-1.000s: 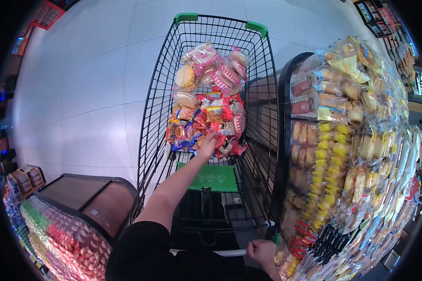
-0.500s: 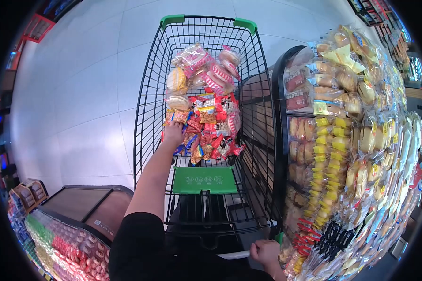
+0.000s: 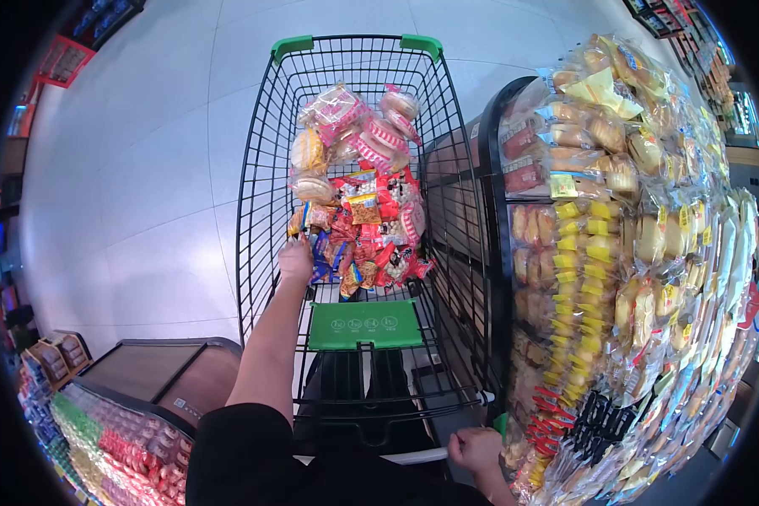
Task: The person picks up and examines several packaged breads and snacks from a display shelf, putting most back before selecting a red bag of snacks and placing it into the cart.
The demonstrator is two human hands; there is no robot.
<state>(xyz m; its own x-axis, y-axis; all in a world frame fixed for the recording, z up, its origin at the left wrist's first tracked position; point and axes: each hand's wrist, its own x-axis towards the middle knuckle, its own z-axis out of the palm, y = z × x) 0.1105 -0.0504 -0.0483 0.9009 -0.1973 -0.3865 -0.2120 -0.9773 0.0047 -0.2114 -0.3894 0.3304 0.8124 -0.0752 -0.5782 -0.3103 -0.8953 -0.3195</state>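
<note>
Mostly light, crinkly snack packets [image 3: 358, 232] at 12 o'clock; left hand [image 3: 296, 260] touching them, grip unclear; right hand [image 3: 474, 449] clamped on cart handle [image 3: 413, 456]. Probably pinch edges.

left arm stretched forward, left hand [image 3: 296, 259] knuckles up; right hand [image 3: 474, 448] low, fingers curled shut

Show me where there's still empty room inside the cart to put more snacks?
In the black wire shopping cart, bare mesh shows behind the green plastic seat flap, just under the left hand. The middle is crowded with red snack packets; clear-wrapped bread bags fill the far end.
</note>
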